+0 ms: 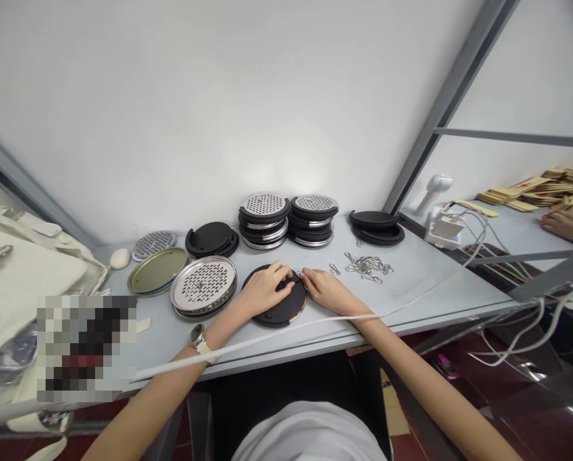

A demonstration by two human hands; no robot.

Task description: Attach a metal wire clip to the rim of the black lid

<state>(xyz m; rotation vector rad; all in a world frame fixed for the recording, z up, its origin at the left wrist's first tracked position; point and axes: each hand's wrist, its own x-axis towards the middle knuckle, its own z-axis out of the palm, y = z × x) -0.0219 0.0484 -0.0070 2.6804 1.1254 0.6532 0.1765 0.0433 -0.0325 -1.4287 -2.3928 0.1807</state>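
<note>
My left hand (266,291) lies over a black round disc (279,312) on the table, its fingers bent and thumb pressed near a hole in the disc. At the disc's right edge, my right hand (323,289) is closed in a pinch on a small silvery clip (299,275); the fingers partly hide it. Several loose clips (369,264) lie in a pile beyond my right hand. Left of the disc stands a stack of metal-rimmed round pieces topped by a perforated silver plate (203,283).
Two stacks of black and silver discs (266,221) (314,221) stand by the wall. More black discs (212,239) (376,228), gold-toned lids (157,271) and a perforated plate (154,244) lie around. A white cable (267,332) crosses in front. Another person's hand (572,224) shows far right.
</note>
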